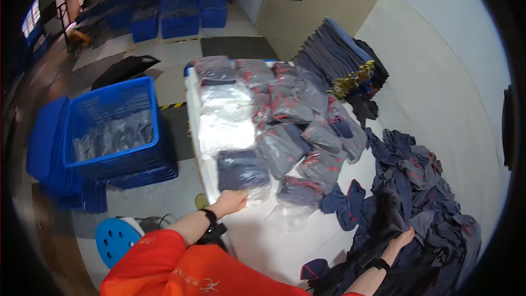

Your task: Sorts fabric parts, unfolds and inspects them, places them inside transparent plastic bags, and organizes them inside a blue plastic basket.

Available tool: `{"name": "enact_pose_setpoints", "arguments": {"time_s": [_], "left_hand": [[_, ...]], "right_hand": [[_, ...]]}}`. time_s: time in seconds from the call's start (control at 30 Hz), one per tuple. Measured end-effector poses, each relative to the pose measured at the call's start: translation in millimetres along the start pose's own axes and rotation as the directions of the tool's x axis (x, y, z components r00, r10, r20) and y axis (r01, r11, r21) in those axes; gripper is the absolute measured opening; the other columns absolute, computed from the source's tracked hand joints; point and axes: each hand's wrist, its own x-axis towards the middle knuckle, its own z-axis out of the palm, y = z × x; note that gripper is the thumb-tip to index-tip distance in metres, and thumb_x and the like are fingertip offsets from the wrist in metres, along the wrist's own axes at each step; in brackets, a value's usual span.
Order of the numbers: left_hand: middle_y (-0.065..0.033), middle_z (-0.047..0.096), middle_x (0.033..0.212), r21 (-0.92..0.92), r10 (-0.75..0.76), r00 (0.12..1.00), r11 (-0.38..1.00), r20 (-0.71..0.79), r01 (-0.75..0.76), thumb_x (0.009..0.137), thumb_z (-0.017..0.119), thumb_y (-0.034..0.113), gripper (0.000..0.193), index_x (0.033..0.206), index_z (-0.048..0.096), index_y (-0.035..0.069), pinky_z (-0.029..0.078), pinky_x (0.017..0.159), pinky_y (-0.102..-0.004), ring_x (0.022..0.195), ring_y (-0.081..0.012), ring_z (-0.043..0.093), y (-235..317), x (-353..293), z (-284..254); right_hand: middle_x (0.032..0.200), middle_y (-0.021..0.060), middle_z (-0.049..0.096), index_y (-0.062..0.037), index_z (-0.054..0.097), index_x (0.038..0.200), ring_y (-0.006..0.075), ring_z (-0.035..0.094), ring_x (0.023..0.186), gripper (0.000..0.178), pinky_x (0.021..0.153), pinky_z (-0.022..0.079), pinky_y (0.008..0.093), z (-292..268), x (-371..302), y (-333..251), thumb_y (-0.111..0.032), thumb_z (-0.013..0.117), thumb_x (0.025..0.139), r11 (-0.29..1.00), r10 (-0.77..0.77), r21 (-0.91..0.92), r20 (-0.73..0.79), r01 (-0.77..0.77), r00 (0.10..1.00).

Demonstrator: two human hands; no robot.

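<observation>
My left hand point(230, 203) is closed at the near edge of a bagged garment point(243, 169), a dark folded piece in clear plastic whose loose end lies beside my fingers. Over on the right, my right hand point(402, 238) pinches a dark garment point(386, 208) in a big heap of loose grey-blue clothes with red trim. Between my hands lies another bagged garment point(299, 191), its clear flap spread toward me. A loose dark piece with red edging point(346, 204) sits next to the heap.
Several bagged garments cover the far part of the white table point(253, 241). A tall stack of folded dark clothes point(334, 49) stands at the back right. To the left are a blue crate point(112, 156) holding plastic-wrapped packs and a round blue stool point(116, 243). More blue crates point(179, 24) stand behind.
</observation>
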Motion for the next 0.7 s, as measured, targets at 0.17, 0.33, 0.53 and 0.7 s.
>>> {"name": "enact_pose_setpoints", "arguments": {"time_s": [0.17, 0.33, 0.53, 0.7], "left_hand": [[-0.0233, 0.059, 0.098, -0.285, 0.093, 0.954, 0.958, 0.287, -0.008, 0.08, 0.055, 0.02, 0.037, 0.111, 0.046, 0.002, 0.046, 0.076, -0.0459, 0.091, -0.0388, 0.058, 0, 2, -32], [-0.019, 0.05, 0.112, 0.197, -0.03, 0.913, 0.979, 0.407, -0.055, 0.076, 0.061, 0.021, 0.044, 0.115, 0.049, 0.005, 0.043, 0.085, -0.042, 0.105, -0.0345, 0.049, 43, 3, -98], [-0.0201, 0.031, 0.135, -0.58, 0.665, 0.747, 0.609, 0.001, -0.541, 0.065, 0.069, 0.01, 0.074, 0.132, 0.036, 0.009, 0.031, 0.103, -0.0428, 0.124, -0.0363, 0.035, 173, -3, -149], [-0.0071, 0.055, 0.114, -0.557, 0.926, 0.338, 0.372, 0.169, -0.742, 0.057, 0.07, 0.009, 0.063, 0.117, 0.052, 0.015, 0.026, 0.103, -0.0502, 0.114, -0.024, 0.048, 227, -32, -117]], "right_hand": [[0.11, 0.0111, 0.057, 0.0039, 0.055, 0.111, 0.0211, 0.051, 0.102, 0.037, 0.091, 0.038, 0.03, -47, -91, -60, -0.021, 0.062, 0.085, 0.942, -0.056, -0.295, 0.327, 0.159, 0.943], [0.111, 0.0101, 0.056, 0.0028, 0.052, 0.113, 0.0185, 0.052, 0.102, 0.03, 0.092, 0.038, 0.0289, -78, -176, -220, -0.012, 0.057, 0.087, 0.878, -0.459, -0.085, 0.125, 0.471, 0.88], [0.075, 0.0123, 0.06, -0.0055, 0.061, 0.097, 0.0218, 0.058, 0.055, 0.019, 0.053, 0.045, 0.0323, -83, -330, -262, -0.011, 0.057, 0.08, 0.871, 0.008, -0.203, 0.917, 0.448, 0.399], [0.078, 0.0088, 0.064, -0.0017, 0.061, 0.097, 0.0263, 0.062, 0.068, 0.023, 0.06, 0.047, 0.0337, -171, -380, -305, -0.018, 0.056, 0.082, 0.789, -0.573, 0.476, 0.798, 0.387, 0.188]]}}
